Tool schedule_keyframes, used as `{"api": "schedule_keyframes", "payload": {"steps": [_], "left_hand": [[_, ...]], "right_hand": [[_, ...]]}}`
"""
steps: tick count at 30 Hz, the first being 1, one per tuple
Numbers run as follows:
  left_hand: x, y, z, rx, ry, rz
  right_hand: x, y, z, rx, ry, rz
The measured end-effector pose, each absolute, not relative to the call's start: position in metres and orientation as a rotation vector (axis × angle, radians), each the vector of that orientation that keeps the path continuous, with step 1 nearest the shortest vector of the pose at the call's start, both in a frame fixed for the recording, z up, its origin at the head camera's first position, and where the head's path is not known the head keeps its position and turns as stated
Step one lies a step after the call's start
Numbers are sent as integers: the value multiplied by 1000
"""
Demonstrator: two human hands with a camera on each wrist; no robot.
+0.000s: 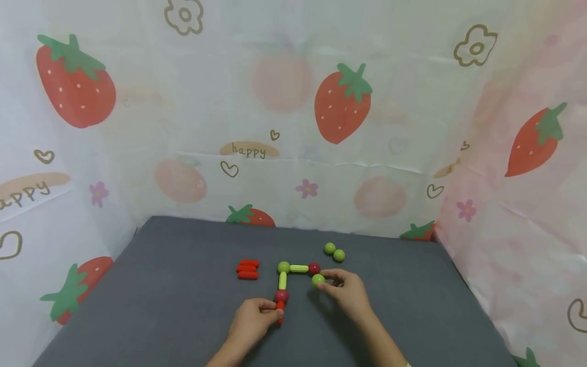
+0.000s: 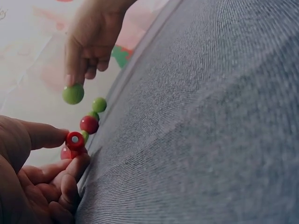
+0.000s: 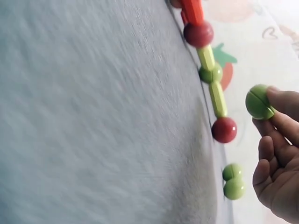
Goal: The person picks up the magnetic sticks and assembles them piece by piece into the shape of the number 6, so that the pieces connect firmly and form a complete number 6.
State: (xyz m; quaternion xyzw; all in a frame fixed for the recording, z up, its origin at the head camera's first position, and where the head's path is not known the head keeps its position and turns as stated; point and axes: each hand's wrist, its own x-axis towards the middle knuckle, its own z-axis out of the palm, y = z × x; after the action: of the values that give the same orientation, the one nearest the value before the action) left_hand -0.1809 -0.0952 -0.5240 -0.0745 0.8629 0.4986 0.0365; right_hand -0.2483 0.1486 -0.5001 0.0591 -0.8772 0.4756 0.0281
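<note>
My left hand (image 1: 251, 320) pinches a red rod (image 1: 280, 306) between thumb and fingers; its far end meets a dark red ball (image 1: 282, 296). From that ball a yellow-green rod (image 1: 283, 281) runs to a green corner ball (image 1: 284, 267). A second yellow-green rod (image 1: 299, 268) joins the corner to another dark red ball (image 1: 314, 268) on the right. In my right hand (image 1: 349, 294) a green ball (image 3: 259, 101) is pinched by the fingertips, raised above the cloth near the right-hand red ball. The left wrist view shows the red rod's round end (image 2: 75, 139) with a pale centre.
Several loose red rods (image 1: 248, 275) lie left of the joined shape. Two green balls (image 1: 334, 252) sit together behind my right hand. A dark grey cloth (image 1: 183, 285) covers the table, and a strawberry-print curtain (image 1: 293, 102) stands along its back and sides.
</note>
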Motion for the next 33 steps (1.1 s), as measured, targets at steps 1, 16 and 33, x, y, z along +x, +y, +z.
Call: {"api": "schedule_keyframes", "payload": {"steps": [1, 16, 33], "left_hand": [[-181, -95, -525, -221, 2666, 1522], [-194, -100, -515, -87, 2601, 1457], [-196, -97, -513, -155, 2651, 1404]], "right_hand": [[-245, 147, -500, 188, -2705, 1473], [-218, 130, -504, 312, -2742, 1569], [-191, 109, -516, 367, -2832, 1726]]}}
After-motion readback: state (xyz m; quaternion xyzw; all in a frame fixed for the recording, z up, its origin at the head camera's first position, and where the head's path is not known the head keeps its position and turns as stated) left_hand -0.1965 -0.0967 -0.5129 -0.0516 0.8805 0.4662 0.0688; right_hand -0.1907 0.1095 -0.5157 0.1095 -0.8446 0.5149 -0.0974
